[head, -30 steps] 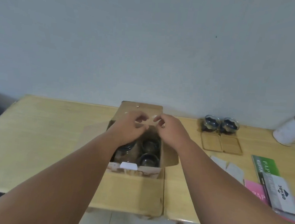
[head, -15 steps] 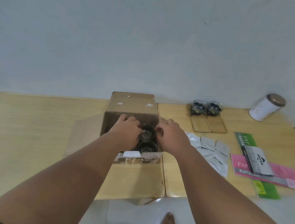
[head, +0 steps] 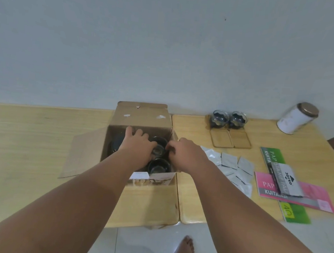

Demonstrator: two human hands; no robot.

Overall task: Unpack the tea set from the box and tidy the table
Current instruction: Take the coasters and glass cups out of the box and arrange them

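An open cardboard box (head: 140, 118) stands on the wooden table (head: 31, 135), flaps spread. Inside are dark glass cups. My left hand (head: 136, 144) and my right hand (head: 187, 156) both reach into the box, fingers closed from either side on the middle cup (head: 159, 150). A second cup (head: 160, 165) sits nearer to me in the box. A larger dark piece (head: 115, 146) lies at the box's left, mostly hidden by my left hand. Two unpacked glass cups (head: 220, 118) stand at the back, right of the box, behind two wooden coasters (head: 221, 138).
Several white packets (head: 231, 165) lie just right of the box. Farther right are a pink booklet (head: 314, 195), a green one (head: 295, 214) and a grey pack (head: 286, 179). A white tin with a gold lid (head: 296, 118) stands in the back right corner. My bare foot (head: 186, 249) is on the floor below.
My hands dropped from the box's back flap into the box and closed around the middle cup. The view has pulled back, showing more of the table's right side.
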